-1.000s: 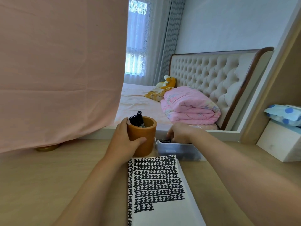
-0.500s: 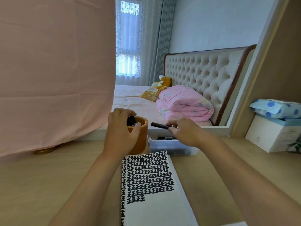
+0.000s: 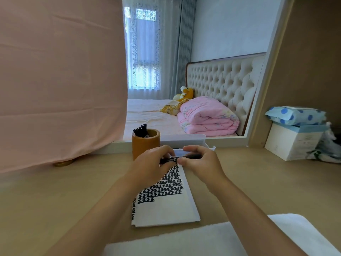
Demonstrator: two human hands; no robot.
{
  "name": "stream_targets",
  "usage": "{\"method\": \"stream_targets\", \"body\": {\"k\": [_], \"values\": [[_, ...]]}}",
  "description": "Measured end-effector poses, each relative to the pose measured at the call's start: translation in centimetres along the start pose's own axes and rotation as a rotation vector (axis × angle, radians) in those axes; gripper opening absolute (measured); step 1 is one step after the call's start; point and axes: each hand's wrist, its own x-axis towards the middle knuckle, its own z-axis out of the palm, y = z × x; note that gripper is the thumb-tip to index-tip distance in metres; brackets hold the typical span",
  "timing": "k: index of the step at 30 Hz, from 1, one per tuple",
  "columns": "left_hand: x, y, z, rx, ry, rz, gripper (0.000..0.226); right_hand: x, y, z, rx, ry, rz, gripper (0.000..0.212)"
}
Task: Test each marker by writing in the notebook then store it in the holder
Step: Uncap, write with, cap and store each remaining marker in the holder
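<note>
A black marker (image 3: 177, 159) is held level between both hands, above the far end of the notebook (image 3: 166, 204) and clear of the page. The left hand (image 3: 153, 163) is closed on the marker's left end, the right hand (image 3: 200, 161) pinched on its right end, thumb below and fingers on top; whether the cap is on cannot be told. The notebook is laid open on the desk (image 3: 55, 200), near the middle, its long side running away from the near edge; rows of black marks fill the upper page, the lower part is left blank. The brown holder (image 3: 145, 143) is stood toward the far edge, just left of the hands, with several black markers (image 3: 141, 129) leaning inside it. A clear tray (image 3: 190, 142) is set beside the holder on its right, mostly hidden behind the hands. Bare desk is seen to left and right of the notebook. A white cloth (image 3: 212, 239) is spread along the near edge. A pink drape (image 3: 60, 80) hangs over the far left corner, a brass base (image 3: 63, 162) showing under its hem. A white box (image 3: 293, 141) topped by a blue dotted pack (image 3: 295, 116) is placed at the far right. A mirror frame (image 3: 258, 100) lines the far edge.
</note>
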Motion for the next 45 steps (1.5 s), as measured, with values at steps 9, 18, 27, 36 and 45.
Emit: {"method": "stream_targets", "body": {"k": [9, 18, 27, 36, 45], "values": [[-5.1, 2.0, -1.5, 0.077, 0.014, -0.04, 0.018, -2.7, 0.4, 2.8, 0.332, -0.102, 0.09, 0.018], [-10.6, -0.9, -1.2, 0.202, 0.118, -0.083, 0.016, -4.3, 2.1, 3.8, -0.506, -0.276, -0.304, 0.02], [-8.0, -1.8, -1.7, 0.219, 0.101, 0.09, 0.034, -2.9, 2.9, 4.7, -0.682, -0.376, -0.424, 0.015], [-7.5, -3.1, -1.9, 0.346, 0.04, 0.23, 0.02, -2.5, 3.2, 4.8, -0.726, -0.406, -0.489, 0.016], [-7.4, -2.8, -1.8, 0.266, -0.03, 0.03, 0.028, -2.7, 2.5, 4.3, -0.874, -0.234, -0.859, 0.019]]}}
